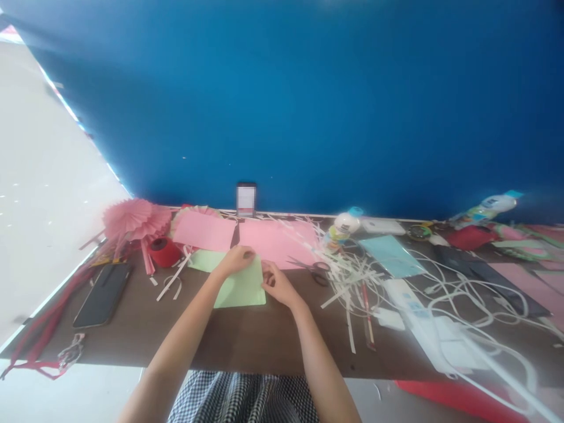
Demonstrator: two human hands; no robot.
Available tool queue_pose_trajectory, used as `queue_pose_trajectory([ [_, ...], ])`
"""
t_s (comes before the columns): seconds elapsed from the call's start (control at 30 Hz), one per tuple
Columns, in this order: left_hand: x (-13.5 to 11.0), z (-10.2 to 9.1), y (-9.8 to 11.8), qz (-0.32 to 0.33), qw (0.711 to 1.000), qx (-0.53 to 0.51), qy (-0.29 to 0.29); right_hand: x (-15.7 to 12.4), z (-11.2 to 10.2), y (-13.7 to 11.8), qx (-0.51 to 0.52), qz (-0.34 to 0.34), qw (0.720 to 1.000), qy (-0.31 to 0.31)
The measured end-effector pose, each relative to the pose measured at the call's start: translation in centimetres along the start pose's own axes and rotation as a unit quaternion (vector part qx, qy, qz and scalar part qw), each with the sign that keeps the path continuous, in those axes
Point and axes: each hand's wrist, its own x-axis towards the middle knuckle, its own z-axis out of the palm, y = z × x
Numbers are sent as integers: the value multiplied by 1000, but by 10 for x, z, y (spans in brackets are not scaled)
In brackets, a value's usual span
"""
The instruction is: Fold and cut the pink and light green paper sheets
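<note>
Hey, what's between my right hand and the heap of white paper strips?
In the head view, the scissors lie between your right hand and the white paper strips, plus some brown table.

The scene was lit brightly and diffusely, and the pale surface (39, 147) at far left was washed out nearly to white. The blue partition (282, 117) was shaded unevenly, darkened toward the right. Only soft shadows were cast on the worktop (141, 320). Fine detail, even on the light-green paper (240, 291), was smeared by haze; the white cable (502, 370) was stretched by wide-angle distortion.
</note>
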Motion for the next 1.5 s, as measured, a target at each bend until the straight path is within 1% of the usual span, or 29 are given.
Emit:
queue_pose_trajectory([
  [0.13,1,3,-16,6,1000,-26,-6,2,1,1,-25,9,1000,11],
  [0.27,1,10,-32,11,998,-58,2,7,3,3,-37,-12,999,32],
  [0.33,1,12,-38,9,996,-88,1,8,2,2,-33,-19,999,20],
  [0.47,0,10,-46,-10,990,-143,-6,2,-5,-2,-13,-2,999,-34],
  [0.57,-1,7,-48,-15,988,-153,-16,1,-11,-5,7,7,998,-58],
  [0.63,0,5,-48,-20,987,-159,-19,5,-12,-7,20,23,998,-49],
  [0.67,0,5,-48,-23,986,-163,-21,9,-11,-6,23,34,999,-27],
  [0.77,3,6,-49,-25,985,-170,-31,28,-7,-2,20,59,995,78],
  [0.8,4,7,-50,-25,985,-169,-34,36,-4,0,20,62,992,104],
  [0.83,5,8,-50,-24,985,-166,-36,43,-2,3,22,64,991,115],
  [0.9,8,9,-51,-23,987,-158,-35,56,3,9,30,69,991,114],
  [1.0,9,10,-50,-18,989,-144,-30,65,8,16,28,66,993,91],
  [1.07,10,10,-50,-17,991,-133,-28,66,9,19,23,58,995,78],
  [1.17,9,10,-48,-21,993,-116,-27,64,8,21,20,51,995,78],
  [1.33,11,7,-44,-32,994,-93,-36,63,8,24,-6,57,995,83],
  [1.5,11,6,-40,-44,996,-73,-41,63,8,24,-4,62,995,77],
])
